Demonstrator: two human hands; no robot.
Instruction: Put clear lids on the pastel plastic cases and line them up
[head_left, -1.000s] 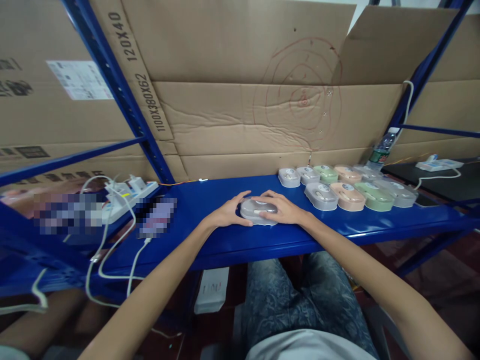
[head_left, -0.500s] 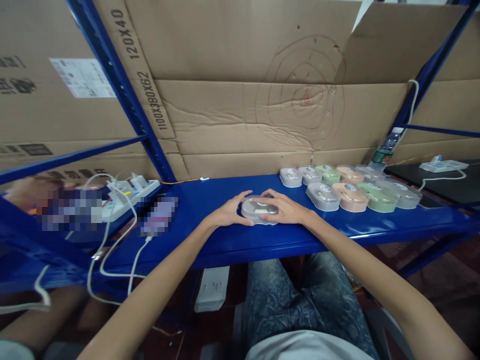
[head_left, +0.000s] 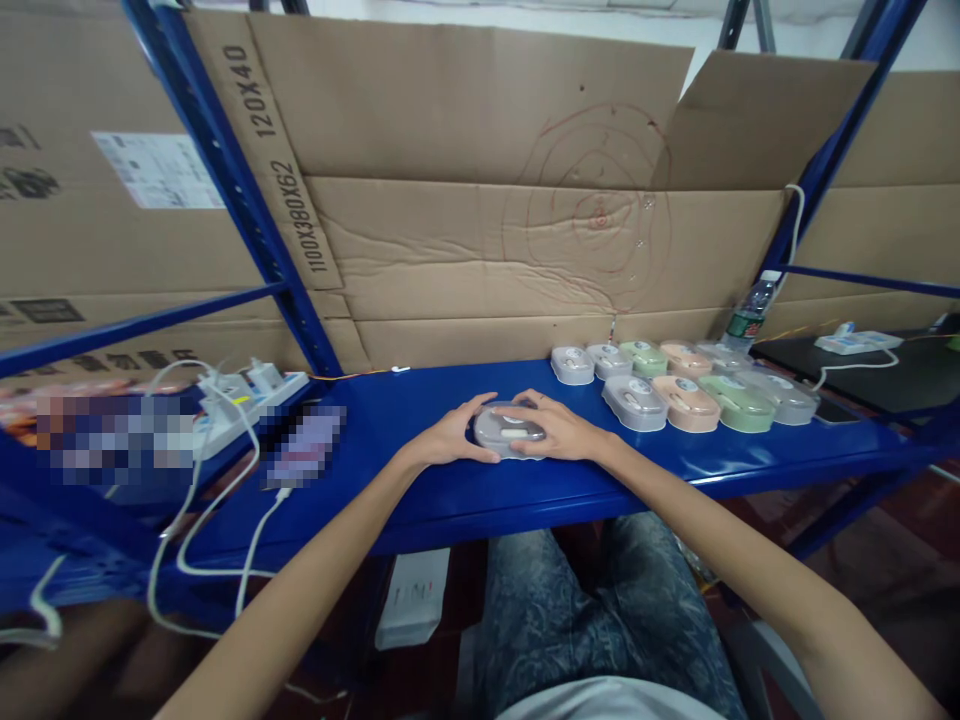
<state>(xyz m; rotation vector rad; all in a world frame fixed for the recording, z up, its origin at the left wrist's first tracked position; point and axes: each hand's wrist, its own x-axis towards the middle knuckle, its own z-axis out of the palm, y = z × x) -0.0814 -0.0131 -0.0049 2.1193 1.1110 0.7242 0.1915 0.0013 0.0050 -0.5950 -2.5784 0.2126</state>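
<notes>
Both my hands are around a grey rounded plastic box (head_left: 499, 428) with a clear lid, low over or on the blue tabletop; I cannot tell whether it is lifted. My left hand (head_left: 450, 435) grips its left end, thumb at the front edge and fingers behind. On the right end, my right hand (head_left: 566, 428) is closed, its fingers over the lid and far side. A small pale piece shows on top of the box. Similar boxes stand to the right in two rows, among them a grey box (head_left: 635, 402), a peach box (head_left: 685, 404) and a green box (head_left: 736, 404).
The blue table (head_left: 442, 510) has a cardboard wall (head_left: 420, 230) behind it. On the left lie a blurred-out phone (head_left: 307, 445), white cables and a power strip (head_left: 255, 400). A water bottle (head_left: 750, 310) stands at the back right, near another power strip (head_left: 859, 343).
The camera view has shifted slightly, so the scene sits a little lower and further left. Both hands keep their hold on the grey box, with little visible movement.
</notes>
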